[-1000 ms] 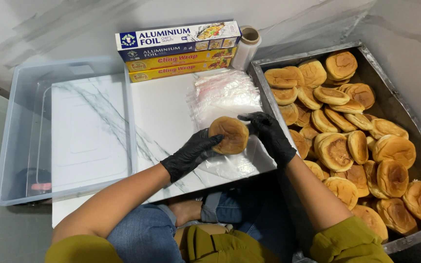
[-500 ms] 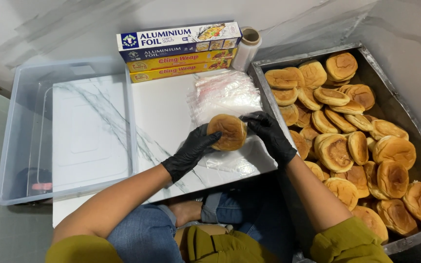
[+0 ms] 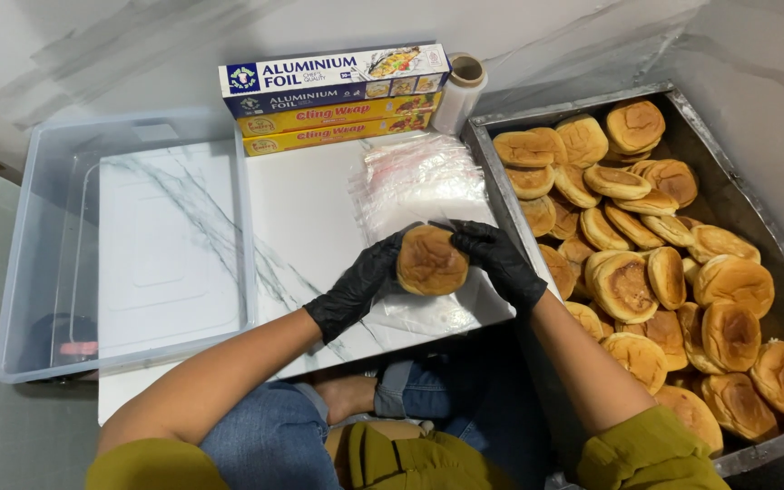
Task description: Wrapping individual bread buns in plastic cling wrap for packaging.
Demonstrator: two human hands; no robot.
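Bun [image 3: 431, 261] lies flat, top up, between hands [image 3: 365, 279]

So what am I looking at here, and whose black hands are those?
The camera sits on a person's head and looks down, so you see their own arms. Both hands wear black gloves. The left hand and right hand hold one round bun between them, over a white board. Clear plastic bags lie on the board, and boxes of foil and wrap are stacked behind them. On the right is a metal tray full of buns. On the left is a clear tub.
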